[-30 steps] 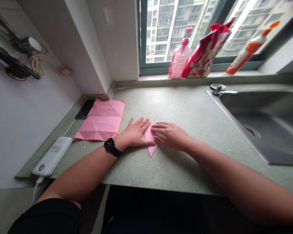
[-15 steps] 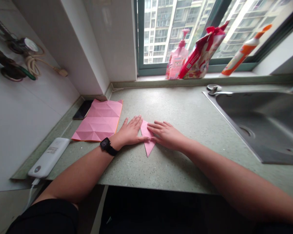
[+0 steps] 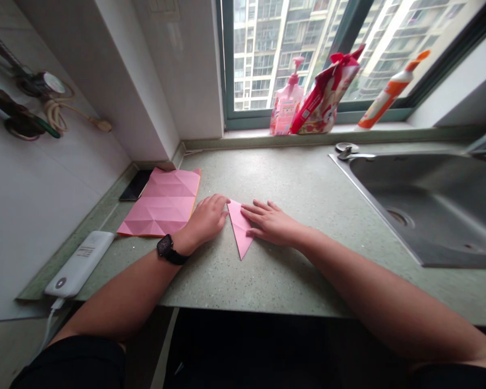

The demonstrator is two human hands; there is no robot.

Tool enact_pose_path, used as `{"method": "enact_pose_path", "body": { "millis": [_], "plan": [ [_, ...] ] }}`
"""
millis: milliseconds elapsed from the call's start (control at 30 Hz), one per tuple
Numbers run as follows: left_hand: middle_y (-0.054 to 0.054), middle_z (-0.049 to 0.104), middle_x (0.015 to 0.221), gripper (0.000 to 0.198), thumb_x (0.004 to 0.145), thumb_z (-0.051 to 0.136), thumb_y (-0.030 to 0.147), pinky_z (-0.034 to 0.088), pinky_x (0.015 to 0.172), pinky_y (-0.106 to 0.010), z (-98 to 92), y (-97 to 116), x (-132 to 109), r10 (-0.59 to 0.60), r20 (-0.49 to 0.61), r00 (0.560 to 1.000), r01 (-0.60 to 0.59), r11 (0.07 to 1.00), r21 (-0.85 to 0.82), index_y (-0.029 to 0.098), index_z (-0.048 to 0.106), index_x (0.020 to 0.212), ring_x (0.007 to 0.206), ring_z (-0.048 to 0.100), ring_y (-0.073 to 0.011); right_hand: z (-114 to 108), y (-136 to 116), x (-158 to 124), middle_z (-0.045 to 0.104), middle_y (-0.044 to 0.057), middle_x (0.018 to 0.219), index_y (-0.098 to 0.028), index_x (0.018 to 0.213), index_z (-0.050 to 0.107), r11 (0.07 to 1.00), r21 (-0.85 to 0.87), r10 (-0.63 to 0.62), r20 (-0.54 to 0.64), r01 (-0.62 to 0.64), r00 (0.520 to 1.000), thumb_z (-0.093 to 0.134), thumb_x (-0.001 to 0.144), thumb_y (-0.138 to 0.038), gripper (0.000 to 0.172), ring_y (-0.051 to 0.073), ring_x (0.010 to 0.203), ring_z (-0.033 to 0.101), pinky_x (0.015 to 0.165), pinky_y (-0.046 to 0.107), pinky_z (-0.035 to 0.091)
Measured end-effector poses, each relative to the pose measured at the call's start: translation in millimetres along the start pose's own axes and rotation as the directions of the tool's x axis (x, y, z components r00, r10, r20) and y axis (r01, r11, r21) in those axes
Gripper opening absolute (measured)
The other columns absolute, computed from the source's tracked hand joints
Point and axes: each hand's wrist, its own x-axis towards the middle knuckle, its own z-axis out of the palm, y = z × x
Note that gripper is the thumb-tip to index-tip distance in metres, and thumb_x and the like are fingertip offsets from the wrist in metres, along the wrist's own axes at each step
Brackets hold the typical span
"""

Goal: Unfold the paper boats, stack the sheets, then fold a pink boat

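Note:
A folded piece of pink paper [image 3: 238, 222] lies on the counter between my hands, a narrow triangle pointing toward me. My right hand [image 3: 269, 222] rests flat on its right side with fingers spread, hiding part of that edge. Just left of the paper is my left hand [image 3: 207, 220], its fingers bent and its thumb apart from them. The index fingertip reaches the paper's upper left corner. A creased pink sheet [image 3: 162, 200] with an orange edge under it lies beyond my left hand.
A black phone [image 3: 135, 185] lies partly beside the creased sheet. Left is a white power bank [image 3: 80, 263] with a cable. A steel sink [image 3: 421, 210] is at right. On the sill stand a pink pump bottle [image 3: 285, 108], a red bag [image 3: 326, 97] and an orange-white bottle [image 3: 389, 97].
My left hand has come off the folded paper and drawn left, its fingers now bent, uncovering the left edge. My right hand stays spread on the paper. The view has shifted slightly.

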Motion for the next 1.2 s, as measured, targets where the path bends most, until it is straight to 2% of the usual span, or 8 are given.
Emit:
{"method": "enact_pose_path", "body": {
  "millis": [100,233,367,467,667,933,1033,1200],
  "plan": [
    [-0.012,0.072,0.116,0.021,0.099,0.054,0.017,0.057,0.103,-0.047,-3.5,4,-2,0.015,0.038,0.999,-0.015,1.0,0.006,0.02,0.071,0.11,0.11,0.067,-0.029,-2,5,0,0.051,0.012,0.172,-0.03,0.163,0.056,0.999,0.049,-0.011,-0.055,0.014,0.998,0.073,0.102,-0.055,0.068,0.041,0.161,0.043,0.129,0.071,0.034],
    [-0.009,0.071,0.104,0.021,0.093,0.054,0.01,0.059,0.094,-0.044,-6.8,5,-2,0.005,0.062,0.998,-0.005,1.0,-0.002,0.021,0.072,0.095,0.099,0.067,-0.0271,-7,12,1,0.069,0.011,0.154,-0.03,0.151,0.067,0.987,0.16,0.012,-0.195,0.02,0.981,0.074,0.103,-0.044,0.051,0.031,0.143,0.064,0.121,0.056,0.05],
    [-0.009,0.072,0.105,0.018,0.097,0.057,0.016,0.059,0.093,-0.043,-9.1,6,-2,0.022,0.043,0.999,-0.02,0.999,-0.049,0.022,0.074,0.099,0.1,0.068,-0.0266,-10,8,0,0.078,0.011,0.134,-0.029,0.144,0.07,0.978,0.207,0.076,-0.271,-0.019,0.96,0.068,0.105,-0.042,0.041,0.029,0.126,0.072,0.109,0.049,0.057],
    [-0.008,0.074,0.111,0.015,0.102,0.062,0.025,0.059,0.096,-0.042,-9.7,8,-2,0.074,0.023,0.997,-0.071,0.991,-0.109,0.022,0.075,0.11,0.104,0.07,-0.0259,-11,-1,-1,0.08,0.011,0.129,-0.027,0.15,0.064,0.971,0.233,0.113,-0.266,-0.05,0.957,0.066,0.106,-0.044,0.047,0.03,0.122,0.073,0.108,0.049,0.057],
    [-0.009,0.074,0.125,0.03,0.104,0.067,0.026,0.058,0.106,-0.044,-7.9,12,-2,0.17,-0.023,0.985,-0.171,0.965,-0.201,0.025,0.073,0.133,0.117,0.071,-0.0257,-15,-12,-2,0.082,0.012,0.125,-0.023,0.157,0.057,0.959,0.28,0.103,-0.219,-0.039,0.97,0.065,0.106,-0.045,0.056,0.03,0.12,0.075,0.108,0.049,0.056],
    [-0.009,0.078,0.121,0.017,0.105,0.067,0.023,0.059,0.103,-0.043,-7.5,11,0,0.251,-0.013,0.968,-0.247,0.941,-0.233,0.023,0.08,0.115,0.114,0.072,-0.0253,-14,-11,-2,0.083,0.009,0.118,-0.025,0.158,0.056,0.922,0.381,0.159,-0.214,-0.068,0.964,0.063,0.104,-0.039,0.056,0.027,0.11,0.077,0.101,0.043,0.058],
    [-0.009,0.079,0.118,0.015,0.103,0.068,0.021,0.058,0.101,-0.043,-6.7,9,0,0.25,-0.046,0.967,-0.254,0.946,-0.199,0.021,0.08,0.111,0.11,0.073,-0.0259,-11,-3,1,0.081,0.009,0.119,-0.025,0.148,0.061,0.877,0.476,0.211,-0.249,-0.071,0.945,0.065,0.099,-0.032,0.049,0.027,0.109,0.077,0.101,0.044,0.059],
    [-0.009,0.08,0.116,0.014,0.102,0.071,0.021,0.058,0.096,-0.042,-4.7,6,-2,0.263,-0.07,0.962,-0.271,0.951,-0.151,0.02,0.08,0.112,0.103,0.073,-0.0255,-8,17,5,0.076,0.007,0.116,-0.027,0.108,0.071,0.877,0.481,0.213,-0.37,-0.009,0.904,0.067,0.087,-0.018,0.024,0.028,0.115,0.072,0.106,0.048,0.057]
  ]
}}
